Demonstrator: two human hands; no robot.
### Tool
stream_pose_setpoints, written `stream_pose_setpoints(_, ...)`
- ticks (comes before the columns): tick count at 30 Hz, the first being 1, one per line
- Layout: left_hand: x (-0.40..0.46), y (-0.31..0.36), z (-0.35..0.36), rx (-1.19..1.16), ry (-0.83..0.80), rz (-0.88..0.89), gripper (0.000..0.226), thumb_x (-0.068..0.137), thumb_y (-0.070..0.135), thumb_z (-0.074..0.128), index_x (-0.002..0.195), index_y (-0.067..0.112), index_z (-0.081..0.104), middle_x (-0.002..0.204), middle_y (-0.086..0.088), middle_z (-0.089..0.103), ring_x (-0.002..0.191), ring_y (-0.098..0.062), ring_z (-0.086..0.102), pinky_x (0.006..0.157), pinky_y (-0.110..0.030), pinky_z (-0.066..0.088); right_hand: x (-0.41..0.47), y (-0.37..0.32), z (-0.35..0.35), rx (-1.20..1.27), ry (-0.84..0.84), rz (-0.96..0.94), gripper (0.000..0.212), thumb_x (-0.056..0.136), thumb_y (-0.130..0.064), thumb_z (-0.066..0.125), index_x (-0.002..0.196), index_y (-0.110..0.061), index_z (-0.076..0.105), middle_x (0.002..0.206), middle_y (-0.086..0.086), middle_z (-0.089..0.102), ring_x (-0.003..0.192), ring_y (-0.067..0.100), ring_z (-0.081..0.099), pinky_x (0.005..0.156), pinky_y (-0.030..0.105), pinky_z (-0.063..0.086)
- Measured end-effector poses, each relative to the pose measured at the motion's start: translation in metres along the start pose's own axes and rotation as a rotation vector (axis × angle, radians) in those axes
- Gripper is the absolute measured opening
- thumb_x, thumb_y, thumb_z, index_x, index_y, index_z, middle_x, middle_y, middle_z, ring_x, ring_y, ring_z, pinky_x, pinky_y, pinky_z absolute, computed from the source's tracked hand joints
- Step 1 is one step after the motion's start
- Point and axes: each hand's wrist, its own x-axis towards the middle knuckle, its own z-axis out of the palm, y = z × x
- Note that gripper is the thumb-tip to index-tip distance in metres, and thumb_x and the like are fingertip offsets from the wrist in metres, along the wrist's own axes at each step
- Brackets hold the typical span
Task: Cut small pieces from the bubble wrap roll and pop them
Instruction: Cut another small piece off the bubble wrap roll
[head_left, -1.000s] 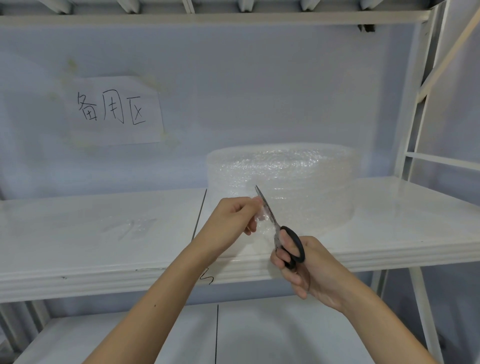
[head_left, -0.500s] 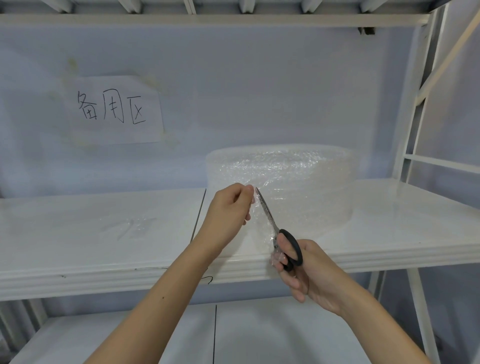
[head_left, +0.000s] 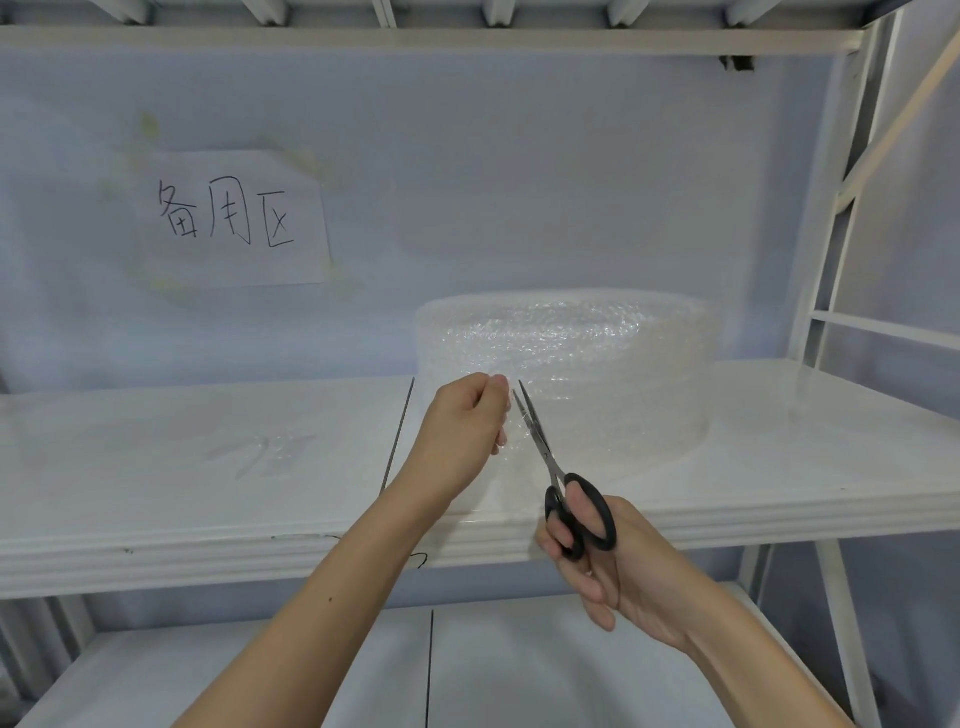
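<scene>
Two hands are seen in front of a white shelf (head_left: 156, 499). A loose end of clear bubble wrap (head_left: 511, 436) is pinched at its top between the curled fingers and thumb of the left hand (head_left: 462, 431), and the sheet is held up so that it hangs down toward the front edge of the shelf. One pair of scissors (head_left: 558, 475) with black handles is gripped by the right hand (head_left: 618, 566), with fingers threaded through the loops. The long axis of the scissors is set steeply, from the handles at the front edge of the shelf up and slightly left to the tips, which are pointed upward just beside the left hand's fingertips. The blades are parted only a little, and the hanging sheet is met by them.

One bubble wrap roll (head_left: 566, 369) is stood on its flat end behind the hands, near the middle of the shelf and toward the back wall, so that its axis is vertical. A few small flat scraps of bubble wrap (head_left: 270, 452) are laid on the left part of the shelf, well apart from the roll; their number cannot be told. One paper sign (head_left: 228, 218) with handwritten characters is fixed to the wall above the left part of the shelf.
</scene>
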Motion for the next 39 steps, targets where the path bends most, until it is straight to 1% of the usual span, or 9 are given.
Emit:
stream_pose_setpoints(3,-0.001,-0.002,0.001,-0.007,-0.008,0.002,0.036,0.101,0.025,0.043,0.068,0.010,0.044,0.065,-0.002,0.044,0.050,-0.009,0.046,0.059,-0.025,0.043,0.001,-0.001,0.000,0.000,-0.001,-0.004,0.050,0.075,-0.057,0.062,0.063,-0.010,0.050,0.067,0.003,0.051,0.034,0.011,0.037,0.031,0.020,0.037)
stream_pose_setpoints(8,-0.004,-0.005,0.002,-0.020,0.004,0.023,0.039,0.101,0.021,0.043,0.063,0.012,0.043,0.064,-0.002,0.044,0.056,-0.015,0.046,0.055,-0.017,0.044,0.005,-0.007,0.003,-0.031,0.015,0.011,0.050,0.077,-0.056,0.057,0.065,-0.009,0.048,0.066,0.003,0.049,0.034,0.010,0.036,0.031,0.020,0.037)
stream_pose_setpoints(12,-0.002,-0.004,0.001,-0.016,0.019,0.040,0.041,0.102,0.025,0.042,0.062,0.016,0.045,0.061,0.000,0.046,0.053,-0.012,0.046,0.056,-0.018,0.042,0.006,-0.010,0.004,-0.056,0.029,0.023,0.050,0.077,-0.058,0.057,0.067,-0.009,0.046,0.065,0.003,0.050,0.034,0.011,0.036,0.031,0.020,0.036)
stream_pose_setpoints(17,-0.003,-0.003,0.003,-0.039,0.031,0.059,0.042,0.102,0.020,0.043,0.060,0.016,0.044,0.058,0.003,0.045,0.046,-0.004,0.044,0.051,-0.012,0.039,0.003,-0.007,0.001,-0.051,0.034,0.035,0.050,0.077,-0.056,0.057,0.066,-0.009,0.046,0.066,0.004,0.048,0.034,0.011,0.035,0.030,0.020,0.036)
stream_pose_setpoints(26,-0.003,-0.004,0.002,-0.041,0.016,0.057,0.043,0.102,0.020,0.042,0.059,0.016,0.044,0.058,0.004,0.044,0.048,-0.007,0.046,0.054,-0.016,0.042,0.003,-0.007,0.001,-0.041,0.026,0.030,0.050,0.076,-0.058,0.058,0.066,-0.010,0.046,0.065,0.003,0.049,0.035,0.010,0.037,0.031,0.020,0.036)
stream_pose_setpoints(29,-0.003,-0.005,0.001,-0.029,0.017,0.053,0.041,0.102,0.021,0.043,0.062,0.014,0.044,0.060,0.002,0.044,0.052,-0.012,0.046,0.055,-0.018,0.043,0.004,-0.010,0.001,-0.037,0.019,0.024,0.051,0.076,-0.059,0.056,0.067,-0.009,0.046,0.066,0.003,0.050,0.035,0.010,0.037,0.031,0.020,0.037)
stream_pose_setpoints(35,-0.004,-0.007,0.003,-0.043,0.021,0.036,0.040,0.102,0.021,0.044,0.062,0.015,0.044,0.058,0.006,0.044,0.049,-0.008,0.048,0.056,-0.021,0.043,0.006,-0.012,0.003,-0.037,0.026,0.019,0.054,0.075,-0.062,0.059,0.065,-0.011,0.047,0.065,0.004,0.049,0.036,0.010,0.036,0.031,0.020,0.036)
stream_pose_setpoints(37,-0.004,-0.007,0.003,-0.042,0.024,0.039,0.041,0.102,0.022,0.044,0.062,0.016,0.045,0.057,0.007,0.044,0.049,-0.007,0.048,0.057,-0.022,0.044,0.006,-0.012,0.004,-0.032,0.044,0.005,0.051,0.072,-0.059,0.063,0.062,-0.012,0.047,0.064,0.004,0.048,0.035,0.010,0.034,0.030,0.019,0.035)
stream_pose_setpoints(39,-0.003,-0.007,0.003,-0.037,0.027,0.041,0.041,0.102,0.023,0.044,0.062,0.016,0.046,0.054,0.009,0.045,0.049,-0.009,0.049,0.058,-0.024,0.044,0.005,-0.012,0.006,-0.021,0.066,-0.010,0.045,0.079,-0.050,0.062,0.060,-0.013,0.046,0.064,0.005,0.046,0.034,0.010,0.032,0.030,0.019,0.034)
